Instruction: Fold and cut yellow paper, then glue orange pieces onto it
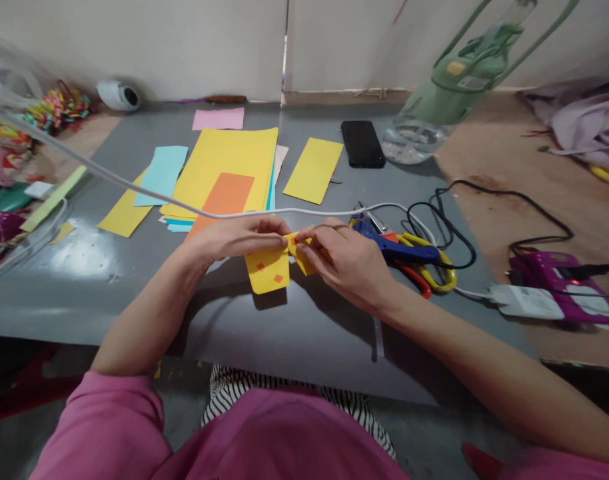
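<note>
Both hands work at a piece of yellow paper (268, 272) with small orange diamonds on it, held low over the front of the table. My left hand (242, 237) pinches its upper edge, thumb and fingers closed. A folded or curled yellow part (304, 259) lies between the thumb and fingers of my right hand (342, 257), also closed. Whether the two yellow parts are one sheet cannot be made out. Just beyond my left hand, an orange paper strip (229, 195) rests on a stack of yellow sheets (239, 150) with blue ones beneath.
Scissors and blue-handled tools (404, 250) lie right of my right hand. A white cable (304, 213) crosses before my hands. Behind are a yellow card (313, 170), a phone (362, 143) and a green-topped bottle (429, 100). Blue paper (162, 175) lies left; a purple power strip (574, 287) sits right.
</note>
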### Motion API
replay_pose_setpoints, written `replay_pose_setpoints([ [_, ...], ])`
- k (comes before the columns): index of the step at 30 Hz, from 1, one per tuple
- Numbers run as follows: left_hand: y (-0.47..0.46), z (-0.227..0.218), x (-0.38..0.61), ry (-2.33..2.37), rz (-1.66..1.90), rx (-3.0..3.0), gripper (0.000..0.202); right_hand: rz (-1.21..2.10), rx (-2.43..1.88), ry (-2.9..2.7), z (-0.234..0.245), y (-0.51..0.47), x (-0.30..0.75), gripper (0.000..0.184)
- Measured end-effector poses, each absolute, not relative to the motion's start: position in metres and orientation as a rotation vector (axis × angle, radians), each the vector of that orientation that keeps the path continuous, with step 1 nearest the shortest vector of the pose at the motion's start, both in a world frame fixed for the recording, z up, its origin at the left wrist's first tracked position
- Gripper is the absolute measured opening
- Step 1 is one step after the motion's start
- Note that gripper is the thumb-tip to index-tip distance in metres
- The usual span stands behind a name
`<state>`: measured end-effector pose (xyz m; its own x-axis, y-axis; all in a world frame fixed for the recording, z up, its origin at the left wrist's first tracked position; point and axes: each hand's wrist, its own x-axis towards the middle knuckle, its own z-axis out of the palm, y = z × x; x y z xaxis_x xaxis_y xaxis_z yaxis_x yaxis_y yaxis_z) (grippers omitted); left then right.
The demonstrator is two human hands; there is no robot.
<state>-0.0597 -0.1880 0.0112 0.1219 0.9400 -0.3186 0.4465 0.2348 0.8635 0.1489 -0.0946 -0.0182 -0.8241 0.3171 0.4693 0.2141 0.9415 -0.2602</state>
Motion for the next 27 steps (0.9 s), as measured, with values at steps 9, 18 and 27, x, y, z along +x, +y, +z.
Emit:
replay_pose_setpoints([
  [9, -0.1867, 0.0140, -0.0548, 1.481, 0.573, 1.390, 0.028, 0.601, -0.520, -2.585, -0.0130, -0.0929, 0.1430, 0.018],
  [18, -0.1846, 0.0125, -0.0547, 1.479, 0.547, 1.437, 0.027, 0.709, -0.570, -2.572, -0.0115, -0.0935, 0.1419, 0.013],
  [27, -0.1835, 0.0128, -0.0530, 1.467, 0.561, 1.415, 0.025, 0.772, -0.605, -2.581, -0.0121, -0.0931, 0.1413, 0.012],
])
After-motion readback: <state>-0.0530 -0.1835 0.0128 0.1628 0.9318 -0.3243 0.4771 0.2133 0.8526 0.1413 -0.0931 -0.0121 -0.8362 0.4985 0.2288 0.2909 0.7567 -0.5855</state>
